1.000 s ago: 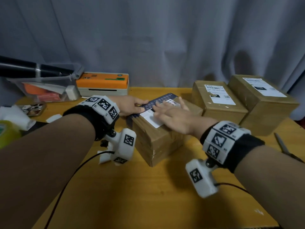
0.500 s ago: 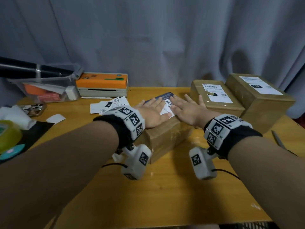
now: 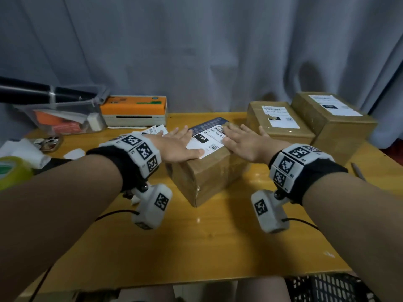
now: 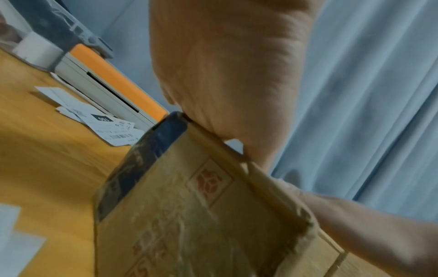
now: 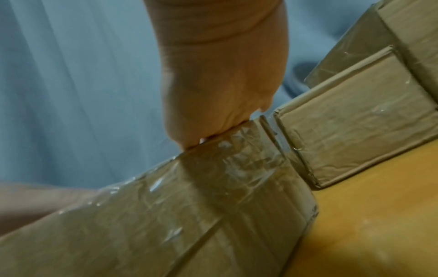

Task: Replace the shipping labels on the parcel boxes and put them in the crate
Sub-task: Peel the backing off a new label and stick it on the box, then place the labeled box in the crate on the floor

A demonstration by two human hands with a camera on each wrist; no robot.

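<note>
A brown taped parcel box [image 3: 207, 177] stands in the middle of the wooden table [image 3: 196, 247]. A white shipping label [image 3: 207, 142] with a black "150" patch and a QR code lies on its top. My left hand [image 3: 176, 146] lies flat on the label's left side, fingers straight. My right hand [image 3: 246, 141] lies flat on the label's right side. In the left wrist view my left hand [image 4: 225, 75] rests its palm on the box [image 4: 189, 224] at the top edge. In the right wrist view my right hand [image 5: 213, 84] presses the taped box [image 5: 189, 215] top.
Two more labelled boxes [image 3: 277, 123] [image 3: 331, 123] stand at the back right. An orange label printer [image 3: 134, 110] sits at the back left, loose labels [image 3: 156, 130] before it. A clear bin [image 3: 63, 114], a green tape roll [image 3: 12, 171] at left, a black crate [image 3: 331, 288] below the table's front edge.
My left hand slid from the box's far left corner onto the label. Both hands now lie side by side, spread apart, and the printed label shows between them.
</note>
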